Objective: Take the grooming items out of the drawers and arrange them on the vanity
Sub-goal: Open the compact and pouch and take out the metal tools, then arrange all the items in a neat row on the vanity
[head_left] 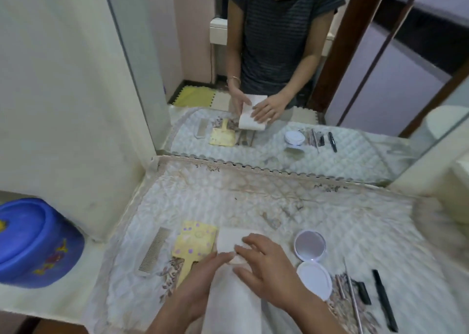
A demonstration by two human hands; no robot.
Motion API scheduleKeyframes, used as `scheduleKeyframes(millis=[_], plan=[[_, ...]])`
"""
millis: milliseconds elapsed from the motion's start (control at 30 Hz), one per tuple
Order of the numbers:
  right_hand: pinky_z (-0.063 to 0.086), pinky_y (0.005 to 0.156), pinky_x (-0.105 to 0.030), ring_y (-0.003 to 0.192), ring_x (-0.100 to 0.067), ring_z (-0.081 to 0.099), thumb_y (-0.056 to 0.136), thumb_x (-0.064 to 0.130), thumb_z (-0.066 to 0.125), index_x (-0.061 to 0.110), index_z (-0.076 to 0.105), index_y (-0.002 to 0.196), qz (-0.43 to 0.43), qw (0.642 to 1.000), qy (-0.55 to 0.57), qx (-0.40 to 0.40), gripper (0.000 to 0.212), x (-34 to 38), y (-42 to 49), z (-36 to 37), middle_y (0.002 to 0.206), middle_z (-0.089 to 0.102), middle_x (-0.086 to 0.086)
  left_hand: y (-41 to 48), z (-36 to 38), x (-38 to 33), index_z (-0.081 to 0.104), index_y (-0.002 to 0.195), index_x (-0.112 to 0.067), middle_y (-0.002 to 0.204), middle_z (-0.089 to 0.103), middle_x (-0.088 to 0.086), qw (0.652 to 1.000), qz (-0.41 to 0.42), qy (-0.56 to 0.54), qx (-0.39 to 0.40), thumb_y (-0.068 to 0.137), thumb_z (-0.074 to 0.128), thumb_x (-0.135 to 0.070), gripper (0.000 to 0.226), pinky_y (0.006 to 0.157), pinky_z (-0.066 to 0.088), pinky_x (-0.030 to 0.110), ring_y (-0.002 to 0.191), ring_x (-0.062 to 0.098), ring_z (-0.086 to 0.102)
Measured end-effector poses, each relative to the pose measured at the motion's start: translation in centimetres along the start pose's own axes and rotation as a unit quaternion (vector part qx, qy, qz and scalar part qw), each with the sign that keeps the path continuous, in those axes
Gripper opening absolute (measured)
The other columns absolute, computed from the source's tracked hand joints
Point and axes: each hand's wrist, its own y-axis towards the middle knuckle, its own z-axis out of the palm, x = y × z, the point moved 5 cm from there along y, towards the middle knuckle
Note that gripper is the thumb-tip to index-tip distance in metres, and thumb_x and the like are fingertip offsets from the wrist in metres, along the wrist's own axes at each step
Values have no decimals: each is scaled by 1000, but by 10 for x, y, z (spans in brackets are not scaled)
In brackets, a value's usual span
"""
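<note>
A white folded cloth (228, 239) lies on the quilted vanity cover (253, 201), running from the middle down to the front edge. My left hand (203, 277) holds its left edge, fingers curled around the fold. My right hand (264, 260) rests on top of the cloth with fingers spread. To the left lie a yellow paddle brush (195, 242) with purple dots and a grey comb (154, 251). To the right sit an open white compact mirror (311, 260), thin metal tools (351, 288) and black makeup pencils (383, 300).
A wall mirror (253, 79) stands at the back of the vanity and reflects me and the items. A blue plastic lid (33, 242) lies on the lower surface at the left. A cream wall panel (76, 105) borders the vanity's left side.
</note>
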Motion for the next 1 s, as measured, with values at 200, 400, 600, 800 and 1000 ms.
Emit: scheduleKeyframes(millis=[200,400,600,800,1000], plan=[[30,103,-21,123,-10,38,67,79,43,24,48,130,266,946,179,-44,83,-32,-47,9,134,40,6,26,25,24,63,110,-11,100,73,9,990,36,124,-63,86,60,-11,25,72,58,31,89,20,71],[50,74,-14,96,-15,62,79,6,61,26,36,127,438,794,417,-60,57,-57,-78,28,113,59,-5,37,39,33,54,118,-25,118,62,-4,931,99,340,-91,75,57,-40,46,101,44,39,111,11,58],[44,90,-35,107,-27,55,79,-8,52,20,48,120,430,843,303,-115,49,-63,-63,28,116,59,-10,21,10,13,51,124,-18,124,37,-9,827,214,500,-138,92,45,-9,34,104,20,13,117,0,31],[20,100,-15,128,-22,33,78,-10,51,3,34,136,379,898,206,-86,62,-53,-50,29,137,41,-13,16,-35,29,66,111,-13,117,62,3,752,224,601,-153,69,54,-13,44,87,47,23,111,9,50],[18,107,-26,132,-25,20,68,12,62,13,28,140,273,959,38,-62,79,-41,-53,33,147,28,-14,20,-32,36,50,130,-14,137,44,-6,704,237,657,-128,82,38,-28,52,97,40,26,121,19,49]])
